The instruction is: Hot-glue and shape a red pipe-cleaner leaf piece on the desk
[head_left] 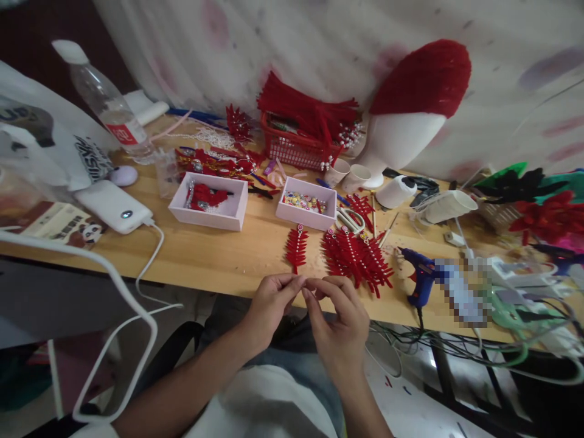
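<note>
My left hand point(276, 304) and my right hand point(338, 310) meet fingertip to fingertip at the table's front edge. Both are pinched closed; whatever sits between the fingers is too small or hidden to make out. Just beyond them lies a single red feather-shaped piece point(296, 248) with a row of pearly beads along its middle. To its right a pile of similar red beaded pieces point(353, 258) overlaps on the wood. Behind these stands a pale box point(303, 216) of small gold and coloured beads, with white-handled scissors point(350, 220) beside it.
Another pale box point(205, 218) holds red bits. A blue glue gun point(418, 277) rests at the right near tangled cables. A red basket point(296, 152) of red stems and a mannequin head point(401, 137) stand behind. A power bank point(114, 207) and bottle point(114, 115) are at left.
</note>
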`<state>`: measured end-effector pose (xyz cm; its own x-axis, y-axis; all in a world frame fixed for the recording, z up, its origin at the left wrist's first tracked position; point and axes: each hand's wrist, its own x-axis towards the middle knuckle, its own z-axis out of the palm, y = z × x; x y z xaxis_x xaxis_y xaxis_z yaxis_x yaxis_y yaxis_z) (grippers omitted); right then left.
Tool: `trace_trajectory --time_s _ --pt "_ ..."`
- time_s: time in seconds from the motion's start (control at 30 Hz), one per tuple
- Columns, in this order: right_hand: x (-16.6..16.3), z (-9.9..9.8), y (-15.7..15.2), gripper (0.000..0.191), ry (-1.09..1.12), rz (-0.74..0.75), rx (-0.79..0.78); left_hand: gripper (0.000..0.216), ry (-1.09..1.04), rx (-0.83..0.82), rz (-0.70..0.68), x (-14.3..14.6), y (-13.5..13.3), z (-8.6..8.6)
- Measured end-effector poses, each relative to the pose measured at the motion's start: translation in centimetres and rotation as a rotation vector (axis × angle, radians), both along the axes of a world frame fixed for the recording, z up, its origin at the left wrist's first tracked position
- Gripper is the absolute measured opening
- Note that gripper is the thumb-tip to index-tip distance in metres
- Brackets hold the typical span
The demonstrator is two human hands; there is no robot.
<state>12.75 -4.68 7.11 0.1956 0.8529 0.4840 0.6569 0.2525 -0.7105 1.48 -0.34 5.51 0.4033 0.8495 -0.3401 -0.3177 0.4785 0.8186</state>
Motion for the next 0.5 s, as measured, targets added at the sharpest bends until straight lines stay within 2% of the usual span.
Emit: trace_trajectory --time_s 0.1,0.23,0.3,0.37,0.5 --pt "0.1 -0.6 0.5 0.013 -0.05 -0.028 0.043 0.049 0.066 0.048 0.03 -0.2 0.3 -0.4" --pt "0.2 -0.9 1.0 0.013 -0.122 -0.025 0.058 0.049 0.244 0.27 0.042 -0.6 0.9 -0.6" --pt "0.4 -1.0 1.8 0.014 -0.118 -0.002 0.023 0.048 0.402 0.456 0.035 -0.9 1.3 -0.8" --pt "0.9 -1.4 2.9 0.013 -0.102 0.008 -0.004 0.04 0.645 0.694 0.054 -1.3 1.7 -1.2" --pt "1.7 -2.9 5.4 0.015 -0.153 -0.036 -0.016 0.024 1.078 1.079 0.097 -1.8 2.0 -2.9"
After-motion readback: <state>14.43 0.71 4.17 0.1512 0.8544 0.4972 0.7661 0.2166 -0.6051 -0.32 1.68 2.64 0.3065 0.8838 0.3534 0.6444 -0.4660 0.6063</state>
